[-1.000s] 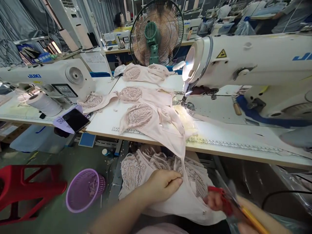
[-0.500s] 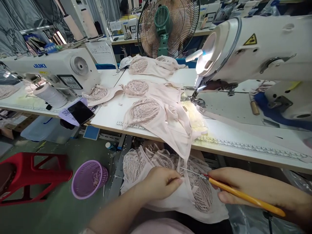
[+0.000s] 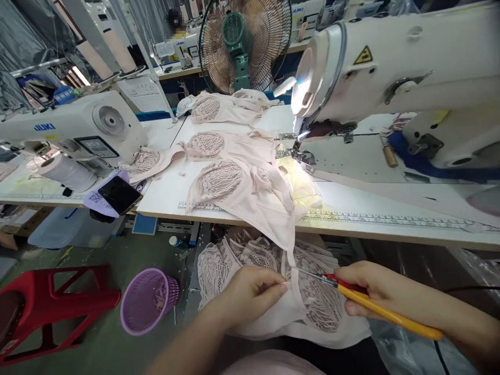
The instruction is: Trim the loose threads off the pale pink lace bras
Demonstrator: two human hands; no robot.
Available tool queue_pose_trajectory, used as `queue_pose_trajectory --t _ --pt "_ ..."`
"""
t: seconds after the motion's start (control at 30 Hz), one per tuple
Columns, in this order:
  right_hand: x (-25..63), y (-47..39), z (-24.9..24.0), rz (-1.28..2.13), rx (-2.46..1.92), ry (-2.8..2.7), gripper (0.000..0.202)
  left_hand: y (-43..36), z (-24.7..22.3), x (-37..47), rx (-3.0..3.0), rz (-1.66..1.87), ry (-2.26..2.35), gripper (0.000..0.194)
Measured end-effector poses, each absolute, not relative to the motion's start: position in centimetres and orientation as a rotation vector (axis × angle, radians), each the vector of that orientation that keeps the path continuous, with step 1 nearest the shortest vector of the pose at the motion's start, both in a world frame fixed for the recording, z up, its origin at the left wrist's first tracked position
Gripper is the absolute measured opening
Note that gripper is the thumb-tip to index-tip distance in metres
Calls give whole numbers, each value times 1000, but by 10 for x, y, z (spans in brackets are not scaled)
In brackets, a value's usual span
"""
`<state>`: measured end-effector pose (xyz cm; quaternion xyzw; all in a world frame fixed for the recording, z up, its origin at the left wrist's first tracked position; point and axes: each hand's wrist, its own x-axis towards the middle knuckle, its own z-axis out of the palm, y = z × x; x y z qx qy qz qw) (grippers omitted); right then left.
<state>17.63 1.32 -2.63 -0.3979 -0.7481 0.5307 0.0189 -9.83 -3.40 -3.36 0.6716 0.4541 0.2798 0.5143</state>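
Observation:
My left hand (image 3: 250, 291) pinches the edge of a pale pink lace bra piece (image 3: 322, 312) that lies over my lap, thumb and forefinger pressed together. From the right, my right hand (image 3: 363, 285) grips scissors (image 3: 394, 315) with orange and red handles. Their thin metal blades point left and reach a narrow fabric strip just right of my left fingertips. I cannot tell whether the blades touch it. Above, a bra with lace cups (image 3: 221, 181) lies on the table, its pointed end hanging over the front edge towards my hands.
A sewing machine (image 3: 390, 67) with a lit needle area stands at the right, another (image 3: 78, 125) at the left beside a phone (image 3: 120, 195). Behind is a large fan (image 3: 234, 31). A purple basket (image 3: 130, 307) and red stool (image 3: 78, 307) are on the floor.
The view has shifted and tilted slightly. More of the red handle shows in my right hand, beside the orange one. My left hand keeps its pinch on the fabric.

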Motion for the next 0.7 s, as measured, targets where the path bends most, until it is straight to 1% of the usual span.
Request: queue_pose_trajectory --t 0.2,0.43,0.6,0.7 --pt "167 -3 -32 1714 -1077 -2235 69 -30 -10 -93 1684 603 1050 26" --pt "174 6 -42 1841 -1007 -2226 65 -30 -1 -93 1674 475 1089 20" --pt "178 13 -44 1808 -1001 -2274 61 -32 0 -102 1738 380 1158 20" --pt "178 13 -46 1780 -1005 -2218 58 -34 2 -104 1713 414 1172 20"
